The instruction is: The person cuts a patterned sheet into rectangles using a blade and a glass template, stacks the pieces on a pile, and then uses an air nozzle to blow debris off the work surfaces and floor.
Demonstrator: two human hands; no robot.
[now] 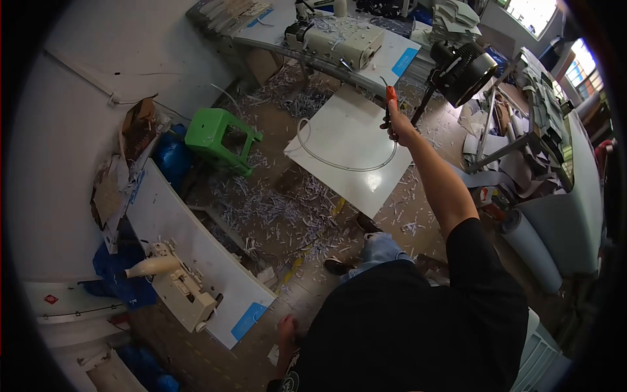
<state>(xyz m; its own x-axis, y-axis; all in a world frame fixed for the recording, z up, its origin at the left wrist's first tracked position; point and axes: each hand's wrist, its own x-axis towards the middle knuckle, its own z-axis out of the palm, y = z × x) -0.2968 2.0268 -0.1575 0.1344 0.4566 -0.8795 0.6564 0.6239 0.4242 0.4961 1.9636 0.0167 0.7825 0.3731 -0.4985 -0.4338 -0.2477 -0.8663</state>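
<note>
Stretched out ahead, my right hand is closed around the handle of an orange and black air blow gun. Its thin nozzle points away from me toward the far sewing table. A clear hose loops beneath it over a white board. Down beside my body hangs my left hand, near the blue-marked corner of the left sewing table. It touches nothing that I can see, and its fingers are small and dim.
Sewing machines stand on the far table and left table. A green stool stands left, a black fan right. White scraps litter the floor. A grey material roll and loaded rack are at right.
</note>
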